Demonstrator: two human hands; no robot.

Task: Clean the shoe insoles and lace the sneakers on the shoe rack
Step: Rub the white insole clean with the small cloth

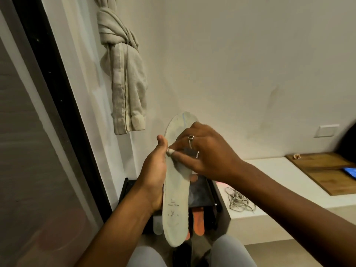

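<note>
A: Start at the left. What's there?

B: A dark door frame (57, 97), then a knotted curtain (125, 74) hanging against the wall (240, 54).

A: And the left hand?

B: The left hand (154, 178) grips the insole (176, 189) along its left edge, thumb up beside it, with fingertips showing past the right edge. It is grasping the insole, held upright, toe end up.

A: Where does the insole sit relative to the hands?

B: Between them. The left hand is behind and to the left of it; the right hand (204, 151) crosses in front of its upper half. The heel end hangs down below both, above the knees (229, 249).

A: What is the right hand doing?

B: Pinched shut on a small white wad (170, 151), pressed on the insole's left edge, just by the left thumb. There is a ring (190, 140) on one finger.

A: Under the insole?

B: A black rack (212, 195), with a pale insole (158, 226) and an orange insole (198, 222) standing in it.

A: Further right?

B: Loose laces (239, 201) lie on a white ledge (269, 174). Beyond them, a wooden board (325, 170), well apart from the hands.
</note>
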